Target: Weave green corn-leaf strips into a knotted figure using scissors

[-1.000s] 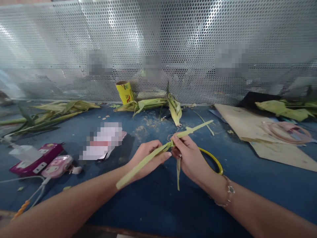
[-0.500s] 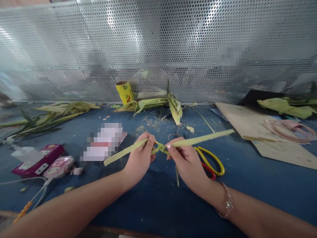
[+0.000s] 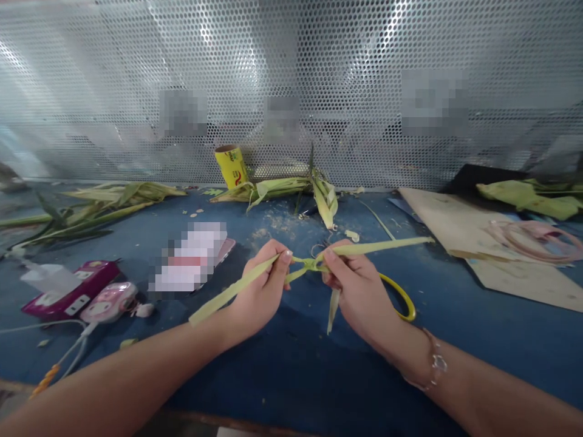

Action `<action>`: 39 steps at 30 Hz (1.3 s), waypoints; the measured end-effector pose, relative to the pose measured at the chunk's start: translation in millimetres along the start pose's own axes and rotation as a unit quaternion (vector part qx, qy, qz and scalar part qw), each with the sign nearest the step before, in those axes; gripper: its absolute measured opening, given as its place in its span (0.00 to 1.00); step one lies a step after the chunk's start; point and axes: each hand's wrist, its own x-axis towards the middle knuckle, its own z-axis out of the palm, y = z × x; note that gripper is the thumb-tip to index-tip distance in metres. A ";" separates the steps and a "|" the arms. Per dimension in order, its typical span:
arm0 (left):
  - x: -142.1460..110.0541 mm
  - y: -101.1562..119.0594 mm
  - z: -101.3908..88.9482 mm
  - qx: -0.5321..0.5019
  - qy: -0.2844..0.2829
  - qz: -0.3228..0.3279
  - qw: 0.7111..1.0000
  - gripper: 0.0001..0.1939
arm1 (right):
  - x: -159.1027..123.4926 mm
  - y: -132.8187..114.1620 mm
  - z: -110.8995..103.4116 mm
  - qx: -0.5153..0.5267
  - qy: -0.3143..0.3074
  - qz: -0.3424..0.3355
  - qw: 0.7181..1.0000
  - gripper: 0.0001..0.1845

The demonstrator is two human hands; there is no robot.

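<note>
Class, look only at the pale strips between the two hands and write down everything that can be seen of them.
The pale strips are flat, narrow and yellow-green, and look like corn husk. They meet in a small, greener twisted crossing, pinched on either side by the left hand and right hand, above the blue table. One long end slants back across the left hand; another extends rightward past the right hand; a shorter one hangs below it. Whether the crossing is knotted is unclear.
</note>
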 end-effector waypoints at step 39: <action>23.7 -7.8 -6.6 -0.267 -0.222 -0.044 0.937 0.14 | 12.2 -5.9 -10.0 0.101 -0.064 0.186 0.975 0.16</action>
